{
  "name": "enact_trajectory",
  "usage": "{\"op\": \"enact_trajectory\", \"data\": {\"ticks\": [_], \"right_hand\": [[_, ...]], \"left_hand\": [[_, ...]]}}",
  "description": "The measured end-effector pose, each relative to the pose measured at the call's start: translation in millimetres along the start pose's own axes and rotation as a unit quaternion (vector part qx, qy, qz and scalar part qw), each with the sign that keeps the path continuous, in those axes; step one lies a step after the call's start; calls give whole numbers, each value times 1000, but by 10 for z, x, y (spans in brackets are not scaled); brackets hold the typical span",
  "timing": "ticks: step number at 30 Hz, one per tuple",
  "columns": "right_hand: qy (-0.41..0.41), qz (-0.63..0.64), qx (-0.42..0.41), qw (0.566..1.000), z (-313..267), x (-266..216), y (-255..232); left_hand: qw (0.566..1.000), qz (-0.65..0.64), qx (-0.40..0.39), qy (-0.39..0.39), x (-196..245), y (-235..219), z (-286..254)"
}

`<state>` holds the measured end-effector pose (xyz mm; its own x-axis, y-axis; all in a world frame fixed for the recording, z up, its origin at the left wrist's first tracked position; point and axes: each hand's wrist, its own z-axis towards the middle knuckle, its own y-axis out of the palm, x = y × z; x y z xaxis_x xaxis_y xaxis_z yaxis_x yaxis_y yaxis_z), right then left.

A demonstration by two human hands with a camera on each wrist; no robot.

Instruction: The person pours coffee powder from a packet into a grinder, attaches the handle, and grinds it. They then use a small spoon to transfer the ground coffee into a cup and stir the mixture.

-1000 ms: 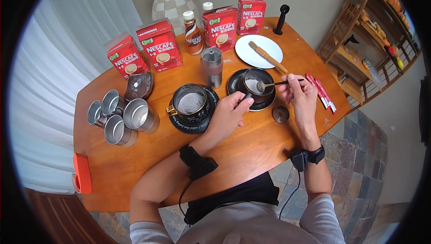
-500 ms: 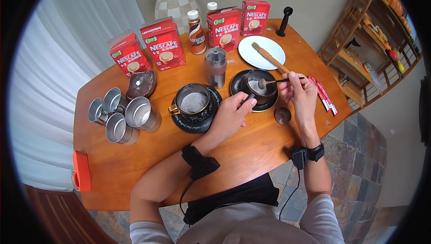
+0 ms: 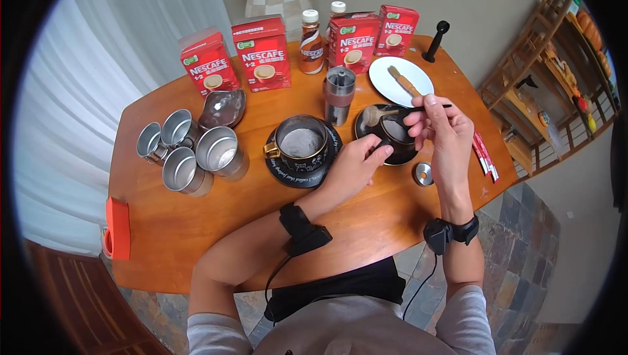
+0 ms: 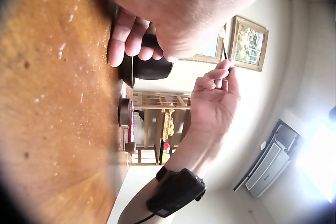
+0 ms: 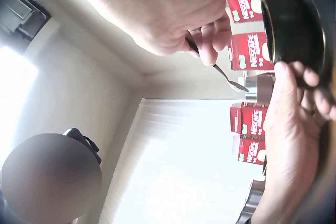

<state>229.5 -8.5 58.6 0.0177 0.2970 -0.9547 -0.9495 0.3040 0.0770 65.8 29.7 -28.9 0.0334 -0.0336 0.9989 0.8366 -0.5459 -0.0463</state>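
Note:
My left hand (image 3: 356,167) grips the handle of a black cup (image 3: 400,148) standing on a dark saucer. My right hand (image 3: 451,139) pinches the dark handle of a spoon (image 3: 373,116) and holds it tilted above that cup, its bowl just past the rim on the left. In the right wrist view, the spoon (image 5: 237,86) hangs in the air, away from the cup (image 5: 294,29). Pale powder shows in the cup's bottom. To the left, a second black cup (image 3: 302,140) with a gold handle, also with powder inside, stands on a lettered saucer (image 3: 288,175).
Behind the cups stand a metal grinder (image 3: 339,110), a white plate (image 3: 386,66) with a brush (image 3: 404,82), and red Nescafe boxes (image 3: 265,61). Several metal mugs (image 3: 190,175) are at left. A small metal disc (image 3: 423,174) and red sachets (image 3: 484,159) lie at right.
My right hand has lifted the spoon out of the right cup to above its rim. My left hand stays at the cup's handle. The head view has shifted, so the table appears further right.

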Motion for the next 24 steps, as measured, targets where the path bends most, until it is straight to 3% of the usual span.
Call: {"op": "enact_trajectory", "data": {"ticks": [5,13,14,16,18,21,23,24], "right_hand": [[31,23,-55,998,-13,61,305],[39,30,-102,994,-54,-2,772],[40,29,-109,993,-64,-31,851],[52,34,-131,989,-56,-60,1026],[63,38,-154,985,-26,-42,1186],[77,38,-183,979,20,1,1395],[85,44,-198,976,48,35,1464],[90,48,-200,974,53,43,1483]], "left_hand": [[1000,21,3,-2,81,-5,-33],[993,43,62,86,-106,58,60],[998,31,32,48,-168,44,102],[986,19,56,153,-303,89,161],[979,-2,39,200,-387,127,202],[985,-67,34,152,-102,71,-26],[988,-95,-8,119,-230,27,28],[981,-150,7,124,-363,95,87]]}}
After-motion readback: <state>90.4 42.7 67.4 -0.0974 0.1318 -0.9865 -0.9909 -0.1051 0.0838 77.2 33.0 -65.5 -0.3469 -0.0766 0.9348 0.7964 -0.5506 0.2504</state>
